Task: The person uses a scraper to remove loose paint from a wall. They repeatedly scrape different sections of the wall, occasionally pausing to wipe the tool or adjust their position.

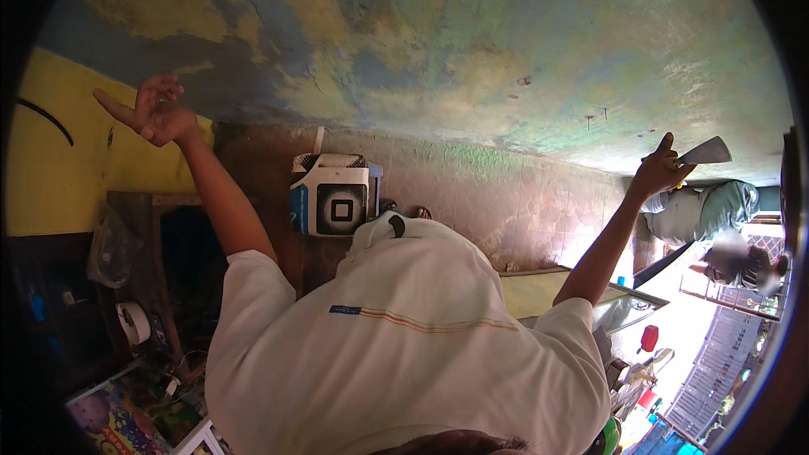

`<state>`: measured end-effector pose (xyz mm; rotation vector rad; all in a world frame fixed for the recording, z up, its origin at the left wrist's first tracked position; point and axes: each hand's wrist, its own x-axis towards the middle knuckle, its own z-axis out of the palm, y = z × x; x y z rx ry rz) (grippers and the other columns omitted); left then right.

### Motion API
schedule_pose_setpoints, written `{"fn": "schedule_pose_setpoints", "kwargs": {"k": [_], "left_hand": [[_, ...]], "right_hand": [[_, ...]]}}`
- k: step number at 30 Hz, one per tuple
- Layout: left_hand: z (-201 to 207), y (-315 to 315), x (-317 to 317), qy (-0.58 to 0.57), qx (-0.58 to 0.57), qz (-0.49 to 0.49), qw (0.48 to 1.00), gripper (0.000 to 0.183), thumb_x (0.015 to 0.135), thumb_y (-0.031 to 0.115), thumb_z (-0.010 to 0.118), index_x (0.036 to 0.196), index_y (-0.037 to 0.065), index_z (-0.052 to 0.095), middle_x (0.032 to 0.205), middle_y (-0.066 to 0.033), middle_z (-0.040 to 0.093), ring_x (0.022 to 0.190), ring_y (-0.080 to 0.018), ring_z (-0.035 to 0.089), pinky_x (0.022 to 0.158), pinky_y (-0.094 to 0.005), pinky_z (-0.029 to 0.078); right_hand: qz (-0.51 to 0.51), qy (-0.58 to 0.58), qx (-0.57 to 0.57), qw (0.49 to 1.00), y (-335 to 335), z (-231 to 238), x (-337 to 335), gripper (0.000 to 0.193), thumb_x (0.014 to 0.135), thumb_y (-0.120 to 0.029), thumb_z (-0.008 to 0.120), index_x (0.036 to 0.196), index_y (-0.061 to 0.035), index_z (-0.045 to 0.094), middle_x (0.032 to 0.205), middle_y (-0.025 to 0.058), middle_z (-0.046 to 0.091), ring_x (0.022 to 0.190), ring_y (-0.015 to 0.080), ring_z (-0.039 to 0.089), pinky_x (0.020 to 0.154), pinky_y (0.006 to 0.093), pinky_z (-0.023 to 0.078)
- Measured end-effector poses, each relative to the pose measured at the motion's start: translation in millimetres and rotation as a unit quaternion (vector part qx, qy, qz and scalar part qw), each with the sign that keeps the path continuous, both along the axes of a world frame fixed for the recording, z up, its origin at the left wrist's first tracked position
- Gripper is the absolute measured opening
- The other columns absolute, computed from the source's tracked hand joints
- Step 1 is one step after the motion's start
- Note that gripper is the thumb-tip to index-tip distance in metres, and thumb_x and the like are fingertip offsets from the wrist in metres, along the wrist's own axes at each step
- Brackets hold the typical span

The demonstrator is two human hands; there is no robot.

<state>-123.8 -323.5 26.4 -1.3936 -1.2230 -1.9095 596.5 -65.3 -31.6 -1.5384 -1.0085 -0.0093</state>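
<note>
My left hand (160, 114) is raised at the far left, its fingers spread and nothing in it. It is near the yellow wall (63, 143) and the corner of the big wall (404, 42), whose blue, green and yellow paint looks patchy and worn. Out to the right, my right hand (660, 173) is closed round a putty knife (709, 152), with one finger pointing up. The wide metal blade points right, in front of the wall. Most of the handle is hidden in my fingers. A crack runs down the wall at the upper left.
A white, black and blue box (329, 202) stands at the wall's foot, by my body. Nails (590, 121) stick out of the wall. Behind my right hand is another person (706, 209), near a bright opening. Dark shelving (160, 261) and a roll of tape (133, 323) are at left.
</note>
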Motion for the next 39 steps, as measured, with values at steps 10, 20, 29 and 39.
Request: {"fn": "schedule_pose_setpoints", "kwargs": {"k": [10, 20, 29, 39], "left_hand": [[12, 5, 21, 0.187, 0.164, 0.177, 0.952, 0.09, 0.095, 0.069, 0.029, 0.157, 0.01, 0.0, 0.069, -0.0217, 0.065, 0.051, -0.0255, 0.059, 0.044, -0.0298, 0.047], [13, 1, 7, -0.061, -0.146, 0.024, 0.987, 0.096, 0.093, 0.075, 0.026, 0.156, 0.008, 0.0, 0.073, -0.0204, 0.066, 0.052, -0.0228, 0.059, 0.044, -0.0273, 0.045], [2, 4, -2, 0.229, 0.032, 0.112, 0.966, 0.086, 0.098, 0.066, 0.028, 0.154, 0.016, -0.015, 0.073, -0.0231, 0.065, 0.055, -0.0281, 0.062, 0.043, -0.0307, 0.049], [18, 13, -10, 0.053, -0.067, 0.032, 0.996, 0.084, 0.092, 0.073, 0.013, 0.15, 0.027, -0.026, 0.073, -0.0277, 0.063, 0.052, -0.0324, 0.061, 0.041, -0.0312, 0.049]], "right_hand": [[0.017, -0.061, 0.137, 0.989, -2, -27, 24, 0.052, 0.083, -0.038, 0.078, 0.102, -0.0011, 0.048, 0.062, 0.0058, 0.061, 0.062, 0.0172, 0.061, 0.06, 0.0316, 0.051], [0.042, -0.088, -0.135, 0.986, 0, -1, -9, 0.1, 0.079, -0.048, 0.075, 0.149, 0.0035, 0.027, 0.087, 0.0157, 0.067, 0.073, 0.025, 0.065, 0.084, 0.0388, 0.05], [0.068, 0.049, 0.166, 0.982, -57, 5, -98, 0.101, 0.075, -0.004, 0.076, 0.154, -0.0111, 0.013, 0.069, 0.0074, 0.056, 0.055, 0.0162, 0.056, 0.051, 0.0252, 0.05], [0.088, 0.009, 0.063, 0.994, -54, 45, -132, 0.051, 0.078, -0.01, 0.081, 0.116, 0.001, 0.049, 0.065, 0.0016, 0.056, 0.05, 0.0083, 0.049, 0.049, 0.0206, 0.047]]}}
